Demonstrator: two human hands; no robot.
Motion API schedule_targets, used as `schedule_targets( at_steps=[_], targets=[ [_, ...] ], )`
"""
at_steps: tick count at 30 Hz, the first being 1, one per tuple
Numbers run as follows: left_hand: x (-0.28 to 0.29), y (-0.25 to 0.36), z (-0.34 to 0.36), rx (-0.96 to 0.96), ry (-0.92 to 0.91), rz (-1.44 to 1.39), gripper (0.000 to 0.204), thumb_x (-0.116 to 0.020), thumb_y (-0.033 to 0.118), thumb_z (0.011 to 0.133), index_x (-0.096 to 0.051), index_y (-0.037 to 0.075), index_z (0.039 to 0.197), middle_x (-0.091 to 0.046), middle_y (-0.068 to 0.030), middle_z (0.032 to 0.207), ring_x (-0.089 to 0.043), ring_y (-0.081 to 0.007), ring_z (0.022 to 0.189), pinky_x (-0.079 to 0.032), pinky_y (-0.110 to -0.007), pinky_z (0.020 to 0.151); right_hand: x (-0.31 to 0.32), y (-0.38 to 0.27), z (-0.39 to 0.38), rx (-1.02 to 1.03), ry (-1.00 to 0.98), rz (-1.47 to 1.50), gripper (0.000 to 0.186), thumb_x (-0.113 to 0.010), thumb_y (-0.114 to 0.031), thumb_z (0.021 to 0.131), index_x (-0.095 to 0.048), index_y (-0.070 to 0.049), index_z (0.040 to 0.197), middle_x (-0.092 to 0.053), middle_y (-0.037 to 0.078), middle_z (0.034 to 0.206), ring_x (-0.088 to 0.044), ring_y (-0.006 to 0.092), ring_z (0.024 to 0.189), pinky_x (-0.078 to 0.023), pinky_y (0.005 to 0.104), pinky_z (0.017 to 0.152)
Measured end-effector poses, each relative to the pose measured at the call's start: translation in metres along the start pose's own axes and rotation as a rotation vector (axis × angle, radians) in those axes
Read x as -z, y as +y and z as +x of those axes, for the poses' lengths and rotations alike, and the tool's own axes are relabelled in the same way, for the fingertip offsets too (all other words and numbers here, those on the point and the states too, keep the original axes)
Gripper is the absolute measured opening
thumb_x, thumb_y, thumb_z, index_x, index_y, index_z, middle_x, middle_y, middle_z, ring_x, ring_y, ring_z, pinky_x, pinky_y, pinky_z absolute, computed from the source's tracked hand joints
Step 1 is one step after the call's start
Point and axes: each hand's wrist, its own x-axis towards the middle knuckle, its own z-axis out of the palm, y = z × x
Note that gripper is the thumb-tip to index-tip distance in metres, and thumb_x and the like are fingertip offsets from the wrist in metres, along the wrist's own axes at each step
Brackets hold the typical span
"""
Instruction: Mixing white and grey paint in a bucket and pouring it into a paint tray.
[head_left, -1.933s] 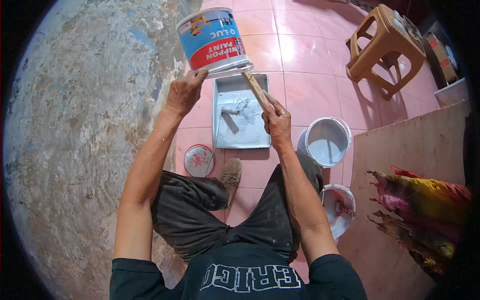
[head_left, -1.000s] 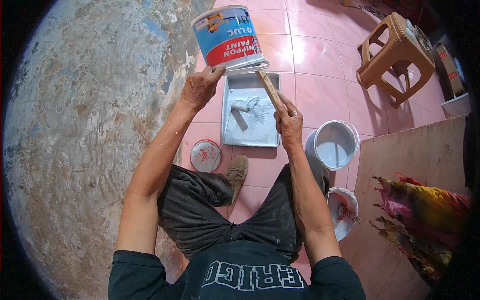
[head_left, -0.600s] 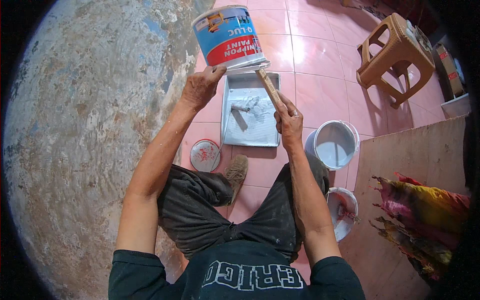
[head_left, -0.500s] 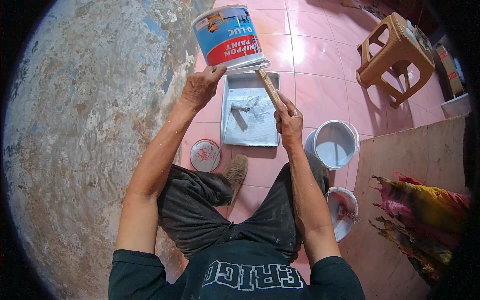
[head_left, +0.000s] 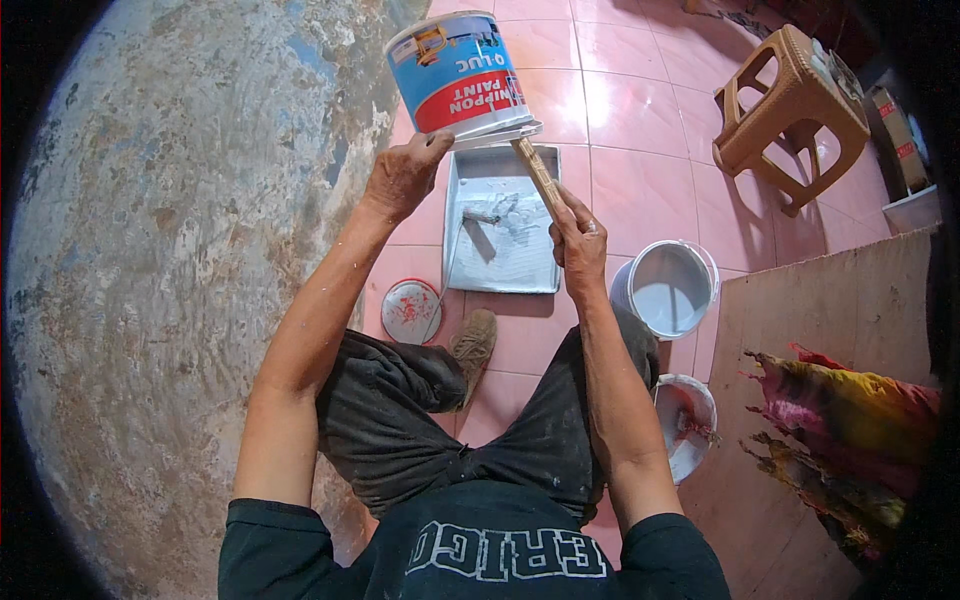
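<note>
A blue, red and white paint bucket (head_left: pixel 455 70) is tipped toward me above the far end of the paint tray (head_left: pixel 553 250). My left hand (head_left: pixel 408 170) is closed on the bucket's rim at its left side. In my right hand (head_left: pixel 578 240) is a wooden stick (head_left: pixel 538 172), gripped by its near end, its far end reaching to the bucket's mouth. What that end touches inside is hidden. A small paint roller (head_left: pixel 481 215) lies in the tray, its thin wire handle running toward me over a round lid (head_left: pixel 410 310) with red smears.
At right stand a white pail of pale paint (head_left: pixel 672 290) and a smaller pail (head_left: pixel 687 428) with reddish residue. A brown plastic stool (head_left: pixel 795 115) is at the far right. A board (head_left: pixel 790 320) and colourful cloth (head_left: pixel 850 420) lie nearer. The mottled wall (head_left: pixel 190 250) rises at left.
</note>
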Motion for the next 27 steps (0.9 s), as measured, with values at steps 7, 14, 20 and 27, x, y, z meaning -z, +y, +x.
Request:
schedule_targets(
  at_steps=[7, 14, 20, 27],
  targets=[
    [0.0003, 0.0008, -0.0016, -0.015, 0.015, -0.001, 0.018, -0.060, 0.006, 0.092, -0.053, 0.008, 0.109, -0.062, -0.0162, 0.082, -0.067, -0.0361, 0.071, -0.055, -0.045, 0.057, 0.0012, 0.0011, -0.0018, 0.013, -0.008, 0.002, 0.042, -0.063, -0.027, 0.100, -0.060, -0.005, 0.136, -0.039, -0.009, 0.061, -0.028, 0.0003, 0.046, -0.020, 0.0199, 0.039],
    [0.0012, 0.0006, -0.0033, -0.026, 0.022, -0.011, 0.018, -0.059, 0.006, 0.092, -0.052, 0.008, 0.109, -0.062, -0.0165, 0.083, -0.067, -0.0369, 0.072, -0.055, -0.045, 0.057, 0.0016, -0.0010, -0.0042, -0.009, 0.002, 0.035, 0.039, -0.067, -0.025, 0.098, -0.065, -0.005, 0.131, -0.039, -0.010, 0.060, -0.031, 0.0000, 0.049, -0.022, 0.0202, 0.042],
    [0.0008, 0.0016, -0.0035, -0.012, -0.004, -0.010, 0.019, -0.059, 0.005, 0.092, -0.052, 0.008, 0.110, -0.062, -0.0171, 0.083, -0.067, -0.0374, 0.072, -0.055, -0.046, 0.057, 0.0015, -0.0014, -0.0042, -0.009, 0.014, 0.024, 0.038, -0.067, -0.025, 0.098, -0.065, -0.005, 0.130, -0.039, -0.010, 0.060, -0.031, -0.0001, 0.049, -0.022, 0.0204, 0.042],
    [0.0027, 0.0042, -0.0016, -0.057, 0.043, 0.028, 0.021, -0.059, 0.003, 0.089, -0.050, 0.008, 0.108, -0.064, -0.0153, 0.081, -0.069, -0.0322, 0.069, -0.058, -0.041, 0.056, 0.0017, 0.0003, -0.0036, -0.011, 0.023, 0.007, 0.037, -0.066, -0.025, 0.098, -0.066, -0.005, 0.130, -0.038, -0.010, 0.060, -0.031, 0.0003, 0.049, -0.021, 0.0209, 0.043]
  ],
)
